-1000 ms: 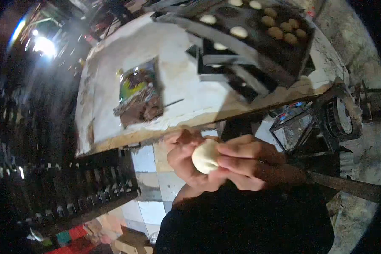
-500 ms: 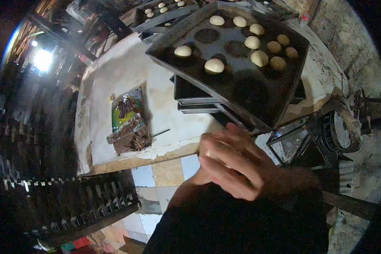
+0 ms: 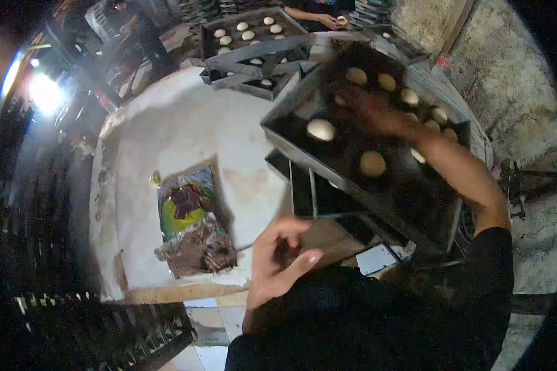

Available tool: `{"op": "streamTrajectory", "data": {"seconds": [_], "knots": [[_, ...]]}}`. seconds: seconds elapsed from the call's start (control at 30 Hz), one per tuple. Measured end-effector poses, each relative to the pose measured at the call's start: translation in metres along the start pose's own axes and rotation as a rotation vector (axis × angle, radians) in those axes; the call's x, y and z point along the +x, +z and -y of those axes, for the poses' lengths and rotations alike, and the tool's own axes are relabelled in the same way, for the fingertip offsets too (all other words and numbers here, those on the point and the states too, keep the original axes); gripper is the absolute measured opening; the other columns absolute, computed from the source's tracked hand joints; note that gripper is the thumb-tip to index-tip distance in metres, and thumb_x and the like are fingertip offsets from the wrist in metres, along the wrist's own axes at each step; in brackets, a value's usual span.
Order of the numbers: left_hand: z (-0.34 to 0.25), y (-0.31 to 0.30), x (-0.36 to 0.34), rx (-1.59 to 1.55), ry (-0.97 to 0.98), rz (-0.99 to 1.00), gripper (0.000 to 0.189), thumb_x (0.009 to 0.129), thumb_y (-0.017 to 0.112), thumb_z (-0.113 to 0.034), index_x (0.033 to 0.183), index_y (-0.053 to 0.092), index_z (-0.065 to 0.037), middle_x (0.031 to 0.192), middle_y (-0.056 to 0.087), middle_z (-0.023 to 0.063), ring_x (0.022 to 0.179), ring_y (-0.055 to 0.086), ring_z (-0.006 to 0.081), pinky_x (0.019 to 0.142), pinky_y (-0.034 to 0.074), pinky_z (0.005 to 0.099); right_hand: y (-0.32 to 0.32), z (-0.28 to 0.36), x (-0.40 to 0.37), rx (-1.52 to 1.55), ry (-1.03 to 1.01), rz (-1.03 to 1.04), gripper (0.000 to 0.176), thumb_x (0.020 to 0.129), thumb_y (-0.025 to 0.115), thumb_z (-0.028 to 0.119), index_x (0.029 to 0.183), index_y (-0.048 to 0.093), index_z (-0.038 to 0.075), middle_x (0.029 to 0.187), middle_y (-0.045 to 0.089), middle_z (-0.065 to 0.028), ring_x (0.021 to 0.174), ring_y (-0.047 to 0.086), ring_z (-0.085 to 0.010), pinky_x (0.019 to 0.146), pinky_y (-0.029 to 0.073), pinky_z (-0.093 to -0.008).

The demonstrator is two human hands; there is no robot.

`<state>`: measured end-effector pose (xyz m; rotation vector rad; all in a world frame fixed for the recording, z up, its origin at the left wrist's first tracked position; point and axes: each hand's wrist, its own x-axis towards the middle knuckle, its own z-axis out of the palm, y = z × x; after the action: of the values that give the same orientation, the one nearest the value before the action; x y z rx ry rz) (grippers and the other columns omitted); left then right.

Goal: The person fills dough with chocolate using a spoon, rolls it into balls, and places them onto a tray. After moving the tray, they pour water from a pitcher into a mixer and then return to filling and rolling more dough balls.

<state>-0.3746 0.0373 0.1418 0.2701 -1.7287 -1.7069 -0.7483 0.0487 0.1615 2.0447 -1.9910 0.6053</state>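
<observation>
A dark metal baking tray [image 3: 291, 133] rests askew on other trays [image 3: 303, 185], with several round dough balls [image 3: 321, 130] inside it. My right hand [image 3: 362, 108] reaches across it from the right, blurred, over the far left part of the tray. A dough ball [image 3: 340, 99] shows right at its fingertips; what the fingers do is smeared by motion. Near the tray's front left side, my left hand [image 3: 281, 256] hovers with curled fingers and the thumb standing apart, holding nothing. Another dough ball [image 3: 372, 164] lies nearer to me, below my right forearm.
On the white tabletop [image 3: 161, 123], a crumpled, colourful plastic packet [image 3: 195, 226] lies to the left. More stacked trays of dough balls [image 3: 254, 46] stand at the back. Another person's hand [image 3: 334, 22] works at the far edge. A rough wall [image 3: 507, 80] rises on the right.
My hands, together in front of the tray before, have parted. The right one has gone forward over the tray; the left stays near the table's front edge. The view has shifted.
</observation>
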Motion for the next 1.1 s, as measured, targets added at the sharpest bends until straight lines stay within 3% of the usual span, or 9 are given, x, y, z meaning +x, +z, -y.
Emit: {"op": "streamTrajectory", "data": {"seconds": [0.13,0.23,0.3,0.4,0.47,0.67,0.83,1.0,1.1], "knots": [[0.031,-0.069,-0.036,-0.075,-0.077,-0.264,0.035,0.072,0.079,-0.006,0.099,0.057,-0.006,0.078,0.041,-0.0006,0.069,0.039,0.0072,0.062,0.032,0.0201,-0.01,0.003,0.02,0.729,0.334,0.076,0.046,0.097,0.052,0.031,0.133,0.047,0.002,0.126,0.056,-0.0225,0.118,0.054,-0.0339,0.099,0.043,-0.0407],[0.018,-0.072,-0.029,-0.133,-0.137,-0.379,0.032,0.074,0.077,-0.006,0.097,0.055,-0.007,0.078,0.041,-0.0009,0.068,0.039,0.0074,0.062,0.032,0.0208,0.011,-0.093,0.035,-0.129,0.094,0.145,0.049,0.095,0.054,0.033,0.131,0.047,0.0,0.127,0.055,-0.0248,0.119,0.053,-0.0354,0.1,0.042,-0.0431],[0.027,-0.074,-0.024,-0.057,-0.04,-0.33,0.03,0.075,0.076,-0.005,0.096,0.054,-0.006,0.078,0.042,-0.0008,0.068,0.039,0.0075,0.062,0.032,0.0215,0.013,-0.11,0.047,-0.137,0.175,0.045,0.048,0.093,0.057,0.032,0.125,0.051,-0.002,0.121,0.059,-0.0241,0.112,0.057,-0.0358,0.096,0.045,-0.0438],[0.016,-0.059,-0.002,-0.068,0.057,-0.221,0.028,0.074,0.075,-0.003,0.094,0.055,-0.006,0.079,0.043,-0.0005,0.068,0.039,0.0078,0.062,0.032,0.0218,0.01,-0.113,0.071,-0.208,0.548,0.427,0.049,0.088,0.06,0.033,0.12,0.055,-0.003,0.113,0.063,-0.0231,0.102,0.062,-0.0365,0.09,0.048,-0.0446],[0.009,-0.047,0.005,-0.06,0.076,-0.226,0.026,0.073,0.073,-0.001,0.093,0.056,-0.005,0.079,0.044,0.0008,0.069,0.038,0.0087,0.062,0.031,0.023,0.012,-0.125,0.057,-0.365,0.213,0.177,0.048,0.085,0.062,0.029,0.122,0.056,-0.002,0.107,0.065,-0.0205,0.096,0.064,-0.0334,0.086,0.05,-0.0414],[-0.012,-0.008,-0.001,0.183,0.087,-0.005,0.044,0.077,0.071,-0.023,0.111,0.058,0.002,0.085,0.049,0.0043,0.076,0.042,0.0125,0.069,0.034,0.0241,-0.126,0.113,0.002,0.687,0.034,0.155,0.038,0.081,0.069,0.013,0.118,0.063,0.005,0.101,0.065,-0.0127,0.095,0.065,-0.0191,0.082,0.053,-0.0327],[-0.013,0.089,-0.019,-0.037,0.234,-0.041,0.062,0.085,0.066,-0.044,0.123,0.058,0.004,0.096,0.057,0.0127,0.089,0.052,0.0201,0.078,0.041,0.0306,-0.139,0.184,-0.104,0.594,-0.539,0.087,0.046,0.081,0.073,0.019,0.122,0.058,0.003,0.114,0.06,-0.0185,0.111,0.06,-0.0339,0.094,0.051,-0.043],[-0.029,0.159,-0.048,0.44,0.477,-0.205,0.048,0.084,0.072,-0.025,0.12,0.06,0.003,0.101,0.055,0.016,0.081,0.055,0.0226,0.073,0.045,0.0298,-0.162,0.196,-0.179,0.696,-0.213,-0.089,0.047,0.091,0.064,0.023,0.126,0.05,-0.006,0.114,0.059,-0.0228,0.108,0.061,-0.038,0.095,0.049,-0.05],[-0.017,0.203,-0.075,0.207,0.516,-0.221,0.049,0.086,0.068,-0.031,0.12,0.059,0.004,0.123,0.041,0.0267,0.101,0.052,0.0335,0.085,0.044,0.0384,-0.152,0.198,-0.216,0.768,-0.309,-0.264,0.038,0.095,0.058,0.026,0.116,0.054,-0.005,0.106,0.061,-0.0194,0.095,0.064,-0.0353,0.082,0.053,-0.0447]]}}
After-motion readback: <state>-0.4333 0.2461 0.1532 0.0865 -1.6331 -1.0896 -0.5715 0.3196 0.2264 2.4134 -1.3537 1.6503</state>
